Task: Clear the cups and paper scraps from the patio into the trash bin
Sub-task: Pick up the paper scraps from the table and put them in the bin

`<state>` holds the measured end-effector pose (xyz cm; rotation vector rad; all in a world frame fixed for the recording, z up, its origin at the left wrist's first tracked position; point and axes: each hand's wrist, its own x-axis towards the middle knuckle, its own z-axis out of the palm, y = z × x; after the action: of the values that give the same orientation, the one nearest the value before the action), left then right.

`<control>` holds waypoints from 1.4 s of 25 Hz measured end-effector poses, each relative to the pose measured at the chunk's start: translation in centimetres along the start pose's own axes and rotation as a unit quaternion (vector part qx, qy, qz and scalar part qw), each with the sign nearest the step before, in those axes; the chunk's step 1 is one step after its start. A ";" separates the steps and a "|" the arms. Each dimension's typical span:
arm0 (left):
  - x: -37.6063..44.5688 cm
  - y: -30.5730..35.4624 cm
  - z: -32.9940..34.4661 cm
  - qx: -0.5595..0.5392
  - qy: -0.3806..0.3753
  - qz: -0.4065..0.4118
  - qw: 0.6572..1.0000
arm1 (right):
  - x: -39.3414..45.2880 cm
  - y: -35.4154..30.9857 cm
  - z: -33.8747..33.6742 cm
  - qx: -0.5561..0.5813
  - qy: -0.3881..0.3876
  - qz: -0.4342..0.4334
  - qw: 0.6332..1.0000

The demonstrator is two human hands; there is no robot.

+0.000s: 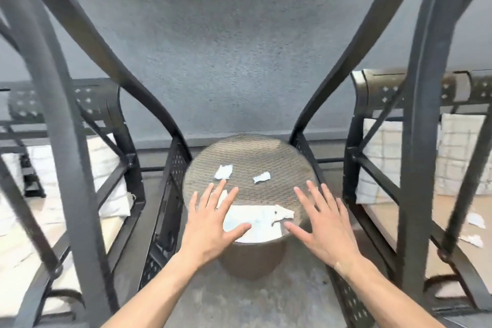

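Note:
A round woven side table (253, 152) stands between two dark metal chairs. On its top lie two small white paper scraps, one at the left (223, 171) and one at the middle (262, 177). A larger white paper sheet (259, 220) lies at the table's near edge. My left hand (213, 221) hovers over the sheet's left end, fingers spread, holding nothing. My right hand (322, 224) hovers over the table's right edge, also spread and empty. No cup and no trash bin are in view.
A dark metal chair with a pale cushion (80, 173) stands at the left, and another chair (415, 141) at the right. More paper scraps (475, 239) lie on the right chair's seat. A grey wall rises behind the table.

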<state>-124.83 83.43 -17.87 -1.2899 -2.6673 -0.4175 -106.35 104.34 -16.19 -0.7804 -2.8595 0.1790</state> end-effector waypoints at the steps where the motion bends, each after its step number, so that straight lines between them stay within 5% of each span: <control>1: 0.2 -1.5 0.2 -0.004 -0.001 -0.011 1.000 | 1.3 -0.9 0.4 0.000 -0.004 -0.006 1.000; 13: 6.9 -12.3 3.5 -0.027 -0.049 -0.045 0.997 | 10.6 -6.5 5.2 0.008 -0.025 0.001 1.000; 35: 20.9 -12.7 14.9 -0.012 -0.116 -0.184 0.976 | 30.2 5.7 14.1 0.054 -0.141 -0.072 0.986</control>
<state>-148.00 96.11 -29.11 -0.8920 -3.1183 -0.3604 -131.94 123.67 -26.84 -0.5654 -3.1232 0.4545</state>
